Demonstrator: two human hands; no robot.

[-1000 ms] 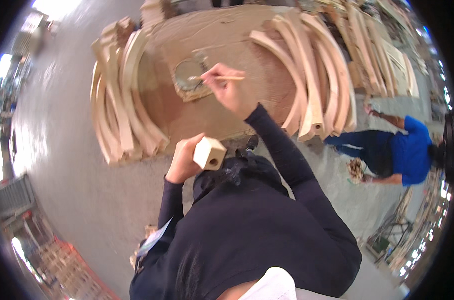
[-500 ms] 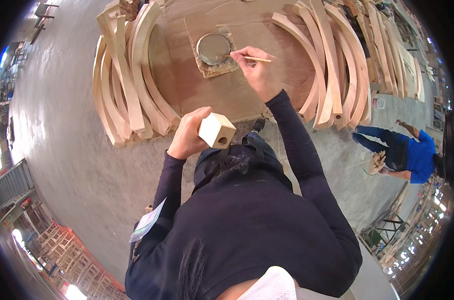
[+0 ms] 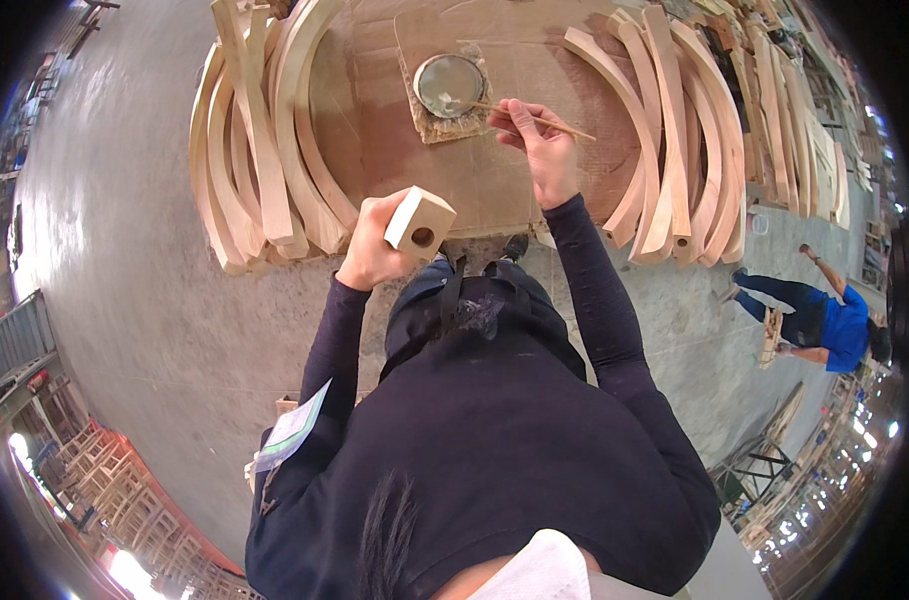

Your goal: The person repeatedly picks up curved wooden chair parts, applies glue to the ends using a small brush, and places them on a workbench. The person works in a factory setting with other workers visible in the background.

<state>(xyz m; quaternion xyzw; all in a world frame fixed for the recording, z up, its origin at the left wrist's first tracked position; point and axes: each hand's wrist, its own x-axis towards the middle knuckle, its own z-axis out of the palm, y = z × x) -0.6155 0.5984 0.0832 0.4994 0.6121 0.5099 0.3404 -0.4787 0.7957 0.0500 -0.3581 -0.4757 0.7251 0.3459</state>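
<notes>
My left hand (image 3: 372, 247) grips a pale wooden piece (image 3: 421, 219) with a squared end, and a round hole in that end faces me. In my right hand (image 3: 540, 143) a thin wooden stick (image 3: 565, 128) is pinched between thumb and fingers. Its tip reaches toward a round tub (image 3: 449, 86) of greyish, glossy liquid. Whether the tip touches the liquid is hard to make out. Beneath the tub lies a crusted board (image 3: 459, 130), set on a brown cardboard-covered surface (image 3: 395, 190).
Curved wooden pieces are stacked on the left (image 3: 300, 130) and on the right (image 3: 665, 140) of the cardboard. More wooden lengths (image 3: 775, 110) lie farther right. A person in a blue shirt (image 3: 848, 330) walks on the grey floor, carrying wood pieces.
My right hand has shifted right, and the stick now slants down to the right. The wooden piece in my left hand has turned, showing its hole more fully. The other person has stepped along.
</notes>
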